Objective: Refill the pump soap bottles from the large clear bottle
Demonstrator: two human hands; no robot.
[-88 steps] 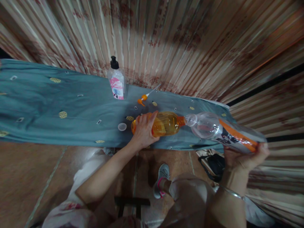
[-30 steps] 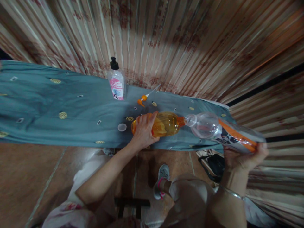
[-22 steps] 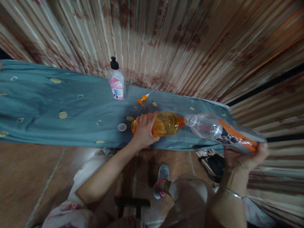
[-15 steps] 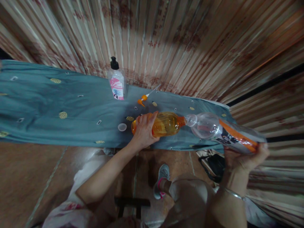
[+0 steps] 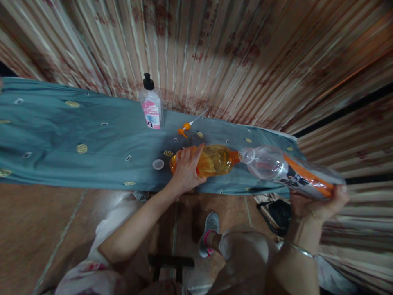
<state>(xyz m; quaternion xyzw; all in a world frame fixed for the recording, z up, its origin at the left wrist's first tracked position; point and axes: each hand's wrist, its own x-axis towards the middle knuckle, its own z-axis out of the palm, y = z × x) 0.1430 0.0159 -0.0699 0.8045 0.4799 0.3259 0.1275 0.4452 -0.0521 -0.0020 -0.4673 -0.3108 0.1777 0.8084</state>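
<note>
Two bottles lie mouth to mouth: left hand (image 5: 185, 170) grips orange bottle (image 5: 215, 160), right hand (image 5: 316, 203) clear bottle (image 5: 285, 170).

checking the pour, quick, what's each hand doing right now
Left hand: closed around the orange bottle.
Right hand: closed under the clear bottle, tipped mouth to mouth with the orange one.

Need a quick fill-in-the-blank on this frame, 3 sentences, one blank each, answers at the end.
1. The left hand grips the ____ bottle.
2. The right hand holds the clear bottle tilted, its mouth meeting the other bottle's ____.
3. The pump bottle standing by the curtain has a ____ top.

Missing words: orange; neck; black
</note>
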